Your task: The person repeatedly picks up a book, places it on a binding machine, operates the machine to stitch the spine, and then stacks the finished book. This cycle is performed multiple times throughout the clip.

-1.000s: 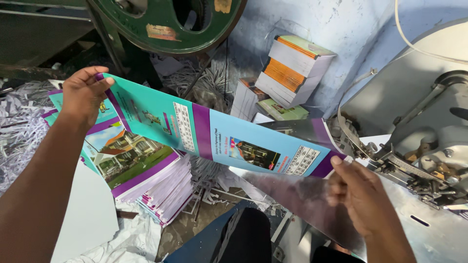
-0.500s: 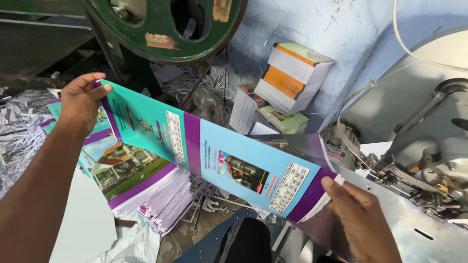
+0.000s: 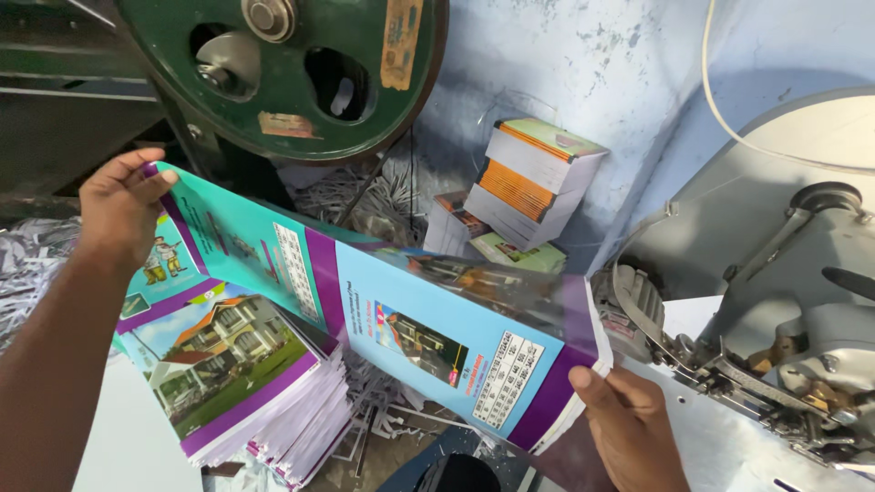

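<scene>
- Pale blue plaster wall [image 3: 583, 64] rises behind us, scuffed and patchy, with a big green wheel [image 3: 283, 73] of a machine set against it at the upper left.
- Against that wall we see a leaning stack of books [image 3: 533, 173] with orange and white edges, and shredded paper strips [image 3: 365, 196] heaped just beside it.
- At the right stands a grey metal machine [image 3: 784, 301], its flat white counter [image 3: 720, 437] running under our right hand, and a white cable [image 3: 729, 109] curves down the wall above it.
- We hold a long folded cover sheet [image 3: 401, 319], teal, purple and light blue with small printed pictures, stretched across the middle of the view between both hands.
- Our left hand [image 3: 118, 205] pinches the sheet's upper left end, the grip closed on it with the thumb over the edge.
- Our right hand [image 3: 629, 428] has its grip closed on the lower right end, just beside the grey machine, with the fingers under the sheet's edge.
- Below the sheet, at the lower left, lies a pile of covers [image 3: 246, 383] of the same kind, fanned at its edges, with a house picture on top.
- More paper scraps [image 3: 32, 273] lie at the far left, near our left forearm.
</scene>
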